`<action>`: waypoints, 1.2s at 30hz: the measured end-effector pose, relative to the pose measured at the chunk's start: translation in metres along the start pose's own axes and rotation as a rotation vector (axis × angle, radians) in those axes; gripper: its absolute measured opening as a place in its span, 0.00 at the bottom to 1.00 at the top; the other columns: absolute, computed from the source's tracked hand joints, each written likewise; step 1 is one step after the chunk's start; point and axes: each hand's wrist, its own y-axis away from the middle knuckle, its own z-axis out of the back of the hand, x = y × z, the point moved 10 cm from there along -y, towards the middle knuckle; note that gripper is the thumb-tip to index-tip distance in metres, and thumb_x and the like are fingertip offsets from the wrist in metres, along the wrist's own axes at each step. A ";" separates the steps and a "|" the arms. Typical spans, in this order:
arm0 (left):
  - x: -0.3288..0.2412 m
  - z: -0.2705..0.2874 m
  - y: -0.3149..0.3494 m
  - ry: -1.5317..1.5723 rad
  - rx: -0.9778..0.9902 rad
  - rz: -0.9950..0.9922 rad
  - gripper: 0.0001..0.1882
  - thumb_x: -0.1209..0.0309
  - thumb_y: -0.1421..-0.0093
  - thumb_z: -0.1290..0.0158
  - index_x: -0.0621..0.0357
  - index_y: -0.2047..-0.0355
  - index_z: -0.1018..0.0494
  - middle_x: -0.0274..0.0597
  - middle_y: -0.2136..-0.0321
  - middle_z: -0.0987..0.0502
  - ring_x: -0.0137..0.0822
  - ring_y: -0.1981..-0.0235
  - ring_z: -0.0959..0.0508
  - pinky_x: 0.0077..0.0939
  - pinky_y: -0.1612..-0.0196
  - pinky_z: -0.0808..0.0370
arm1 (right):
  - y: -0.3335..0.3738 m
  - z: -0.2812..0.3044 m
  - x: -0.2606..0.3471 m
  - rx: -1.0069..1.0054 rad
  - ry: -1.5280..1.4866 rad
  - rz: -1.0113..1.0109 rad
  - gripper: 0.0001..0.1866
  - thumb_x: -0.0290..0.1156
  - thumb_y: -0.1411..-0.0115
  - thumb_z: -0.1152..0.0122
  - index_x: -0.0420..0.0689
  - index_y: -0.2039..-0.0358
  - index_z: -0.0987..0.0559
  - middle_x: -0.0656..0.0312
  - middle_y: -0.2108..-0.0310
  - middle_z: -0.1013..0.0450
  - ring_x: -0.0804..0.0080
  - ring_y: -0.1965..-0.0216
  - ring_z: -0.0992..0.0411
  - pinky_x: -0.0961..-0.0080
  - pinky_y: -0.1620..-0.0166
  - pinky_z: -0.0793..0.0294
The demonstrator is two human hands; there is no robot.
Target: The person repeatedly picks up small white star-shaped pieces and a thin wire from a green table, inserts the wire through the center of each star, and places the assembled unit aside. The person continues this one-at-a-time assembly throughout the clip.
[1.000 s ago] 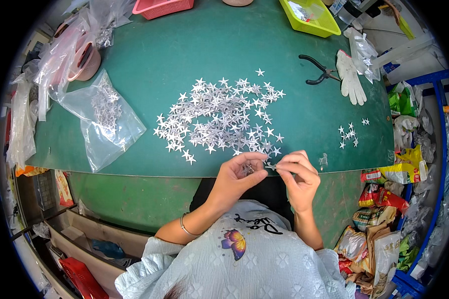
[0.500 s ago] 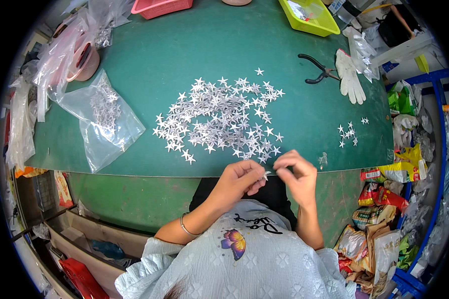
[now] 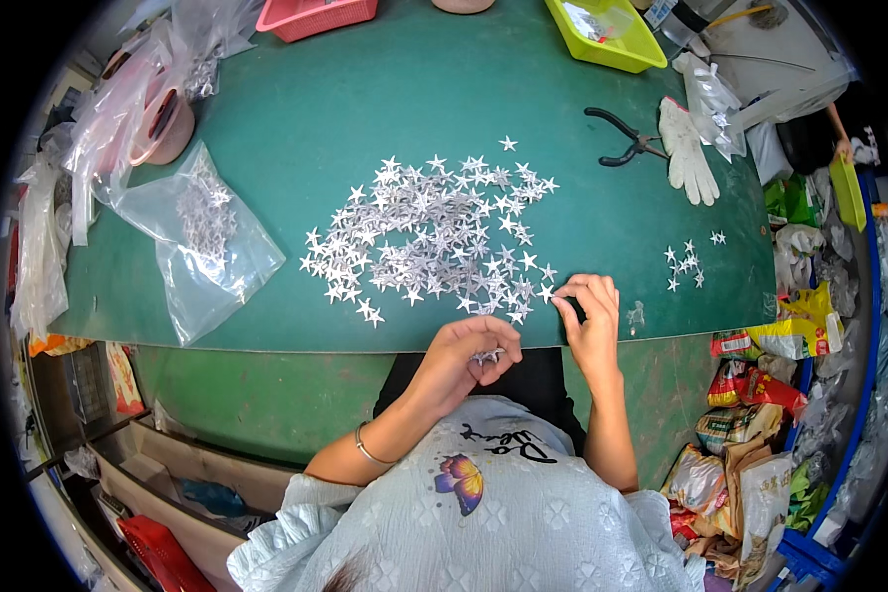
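Note:
A loose pile of silver star-shaped pieces [image 3: 424, 232], like small starfish, is spread over the middle of the green table. My left hand [image 3: 467, 360] is held just off the table's near edge, palm up, with its fingers curled round a few silver stars [image 3: 484, 357]. At the pile's near right corner, my right hand [image 3: 590, 311] has thumb and index finger on the tip of one silver star [image 3: 545, 293], which lies on the table. Further right sits a small group of stars [image 3: 686, 263], apart from the pile.
Left of the pile lies a clear plastic bag [image 3: 217, 286] with more stars inside. Pliers [image 3: 629, 138] and a white glove [image 3: 689, 163] are at the right. A pink basket [image 3: 316, 18] and a yellow-green tray [image 3: 617, 44] stand at the far edge. Another person's arm [image 3: 839, 128] shows at the right.
My right hand has moved away from my left, up onto the table to a star at the pile's edge. My left hand has turned, showing the stars inside it.

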 end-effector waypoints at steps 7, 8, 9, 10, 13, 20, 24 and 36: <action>-0.017 -0.003 0.000 -0.262 -0.089 -0.196 0.10 0.78 0.45 0.49 0.63 0.61 0.28 0.33 0.71 0.30 0.21 0.72 0.33 0.15 0.71 0.37 | 0.012 -0.007 -0.006 0.079 -0.598 -0.275 0.03 0.19 0.52 0.40 0.39 0.74 0.24 0.63 0.74 0.28 0.75 0.71 0.35 0.81 0.68 0.39; -0.023 -0.009 0.001 -0.322 -0.063 -0.271 0.10 0.78 0.46 0.48 0.62 0.62 0.28 0.33 0.71 0.30 0.21 0.72 0.34 0.15 0.71 0.37 | 0.013 -0.010 0.000 0.106 -0.670 -0.295 0.03 0.20 0.51 0.40 0.38 0.74 0.24 0.63 0.74 0.28 0.76 0.71 0.35 0.81 0.68 0.39; -0.030 -0.015 0.003 -0.382 -0.037 -0.346 0.10 0.79 0.47 0.47 0.62 0.62 0.28 0.33 0.71 0.30 0.21 0.72 0.34 0.15 0.71 0.37 | 0.015 -0.012 0.006 0.133 -0.743 -0.314 0.03 0.20 0.51 0.40 0.38 0.74 0.24 0.63 0.74 0.28 0.76 0.70 0.35 0.81 0.67 0.39; -0.036 -0.020 0.005 -0.442 -0.011 -0.422 0.10 0.79 0.47 0.47 0.62 0.63 0.27 0.32 0.71 0.31 0.20 0.72 0.34 0.15 0.71 0.37 | 0.017 -0.014 0.009 0.158 -0.778 -0.332 0.02 0.20 0.50 0.41 0.38 0.74 0.24 0.63 0.73 0.28 0.77 0.70 0.35 0.82 0.67 0.39; -0.043 -0.024 0.008 -0.626 -0.004 -0.516 0.09 0.80 0.47 0.46 0.63 0.64 0.28 0.33 0.71 0.30 0.20 0.74 0.34 0.14 0.72 0.36 | 0.017 -0.013 0.022 0.199 -0.780 -0.282 0.02 0.20 0.50 0.41 0.38 0.74 0.24 0.63 0.73 0.28 0.76 0.70 0.35 0.82 0.67 0.39; -0.032 -0.010 0.004 -0.539 -0.066 -0.388 0.06 0.76 0.46 0.46 0.64 0.67 0.28 0.36 0.72 0.29 0.21 0.75 0.33 0.14 0.74 0.37 | 0.022 -0.017 0.023 0.220 -0.864 -0.327 0.01 0.21 0.47 0.43 0.37 0.73 0.24 0.62 0.71 0.28 0.78 0.69 0.34 0.82 0.67 0.38; -0.015 -0.008 0.000 -0.082 -0.032 -0.153 0.06 0.73 0.45 0.51 0.64 0.70 0.31 0.39 0.75 0.30 0.24 0.78 0.34 0.16 0.75 0.38 | 0.014 -0.005 0.010 0.077 -0.736 -0.311 0.03 0.22 0.47 0.43 0.37 0.72 0.24 0.61 0.71 0.28 0.76 0.70 0.34 0.82 0.68 0.37; -0.007 -0.006 0.002 0.102 0.039 -0.065 0.09 0.69 0.43 0.57 0.62 0.74 0.34 0.44 0.79 0.32 0.29 0.81 0.35 0.20 0.78 0.39 | -0.012 -0.004 -0.004 -0.112 0.048 -0.053 0.08 0.22 0.52 0.40 0.38 0.69 0.24 0.58 0.68 0.29 0.67 0.68 0.33 0.76 0.64 0.35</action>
